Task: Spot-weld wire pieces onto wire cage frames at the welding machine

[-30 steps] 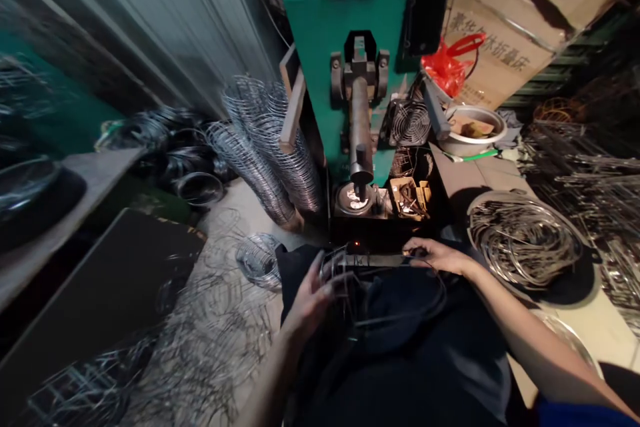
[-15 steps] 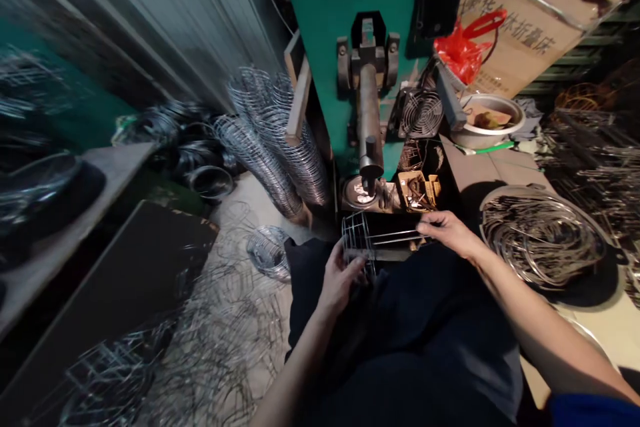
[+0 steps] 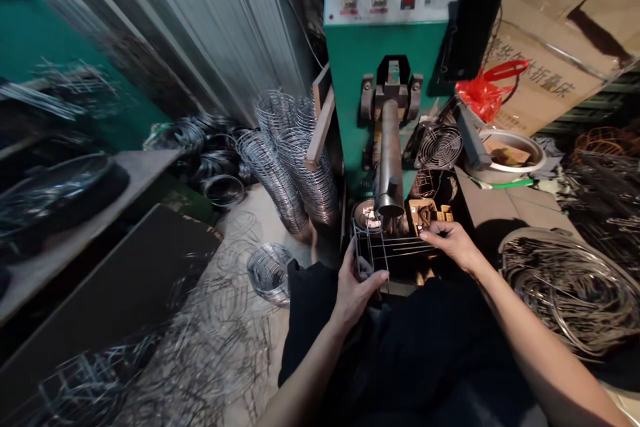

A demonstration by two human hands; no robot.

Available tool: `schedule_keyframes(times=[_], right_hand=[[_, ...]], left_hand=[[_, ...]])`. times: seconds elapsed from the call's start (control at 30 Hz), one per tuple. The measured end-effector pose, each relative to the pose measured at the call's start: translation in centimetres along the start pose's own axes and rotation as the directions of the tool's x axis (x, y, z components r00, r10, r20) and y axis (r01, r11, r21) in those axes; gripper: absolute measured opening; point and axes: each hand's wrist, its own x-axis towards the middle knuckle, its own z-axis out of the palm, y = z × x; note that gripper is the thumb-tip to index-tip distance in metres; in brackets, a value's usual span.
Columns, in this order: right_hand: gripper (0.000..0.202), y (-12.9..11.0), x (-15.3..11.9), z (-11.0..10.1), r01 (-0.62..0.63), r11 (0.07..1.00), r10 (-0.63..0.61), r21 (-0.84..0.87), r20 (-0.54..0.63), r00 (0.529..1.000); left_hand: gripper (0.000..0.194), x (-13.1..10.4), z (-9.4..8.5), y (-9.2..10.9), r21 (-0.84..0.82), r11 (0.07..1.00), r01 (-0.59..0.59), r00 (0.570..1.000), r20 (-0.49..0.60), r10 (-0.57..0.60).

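Observation:
My left hand (image 3: pixel 355 287) is closed around the box-like end of a small wire frame (image 3: pixel 373 250), thumb on the near side and fingers partly hidden behind the wires. From that end, thin parallel wires run right to my right hand (image 3: pixel 453 243), whose thumb and fingers pinch their tips. The frame is held level over my dark-clothed lap, just below the thick metal cylinder (image 3: pixel 390 167) that juts from a green machine (image 3: pixel 345 60). Whether the frame touches the cylinder's lower tip, I cannot tell.
Stacked wire rings (image 3: pixel 285 167) stand left of the machine, near a wire coil (image 3: pixel 269 273) and loose wire bits on the floor. A yellow box (image 3: pixel 423 213) sits under the cylinder. To the right are a tub of bent wires (image 3: pixel 565 287) and a white basin (image 3: pixel 537 159).
The view has tilted up, showing more of the machine's control panel. Both hands have brought the wire frame closer to the cylinder's lower end, and the frame has turned slightly.

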Motion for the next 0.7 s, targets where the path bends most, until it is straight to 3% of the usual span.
schedule_keyframes(times=[0.4, 0.7], right_hand=[[0.061, -0.6, 1.3, -0.4, 0.005, 0.998, -0.006, -0.068, -0.023, 1.0], [0.059, -1.2, 2.0, -0.8, -0.016, 0.996, 0.014, -0.083, -0.021, 1.0]], left_hand=[[0.103, 1.6, 0.2, -0.8, 0.0, 1.0, 0.0, 1.0, -0.002, 0.0], [0.102, 2.4, 0.3, -0.2, -0.034, 0.999, 0.037, 0.999, 0.029, -0.036]])
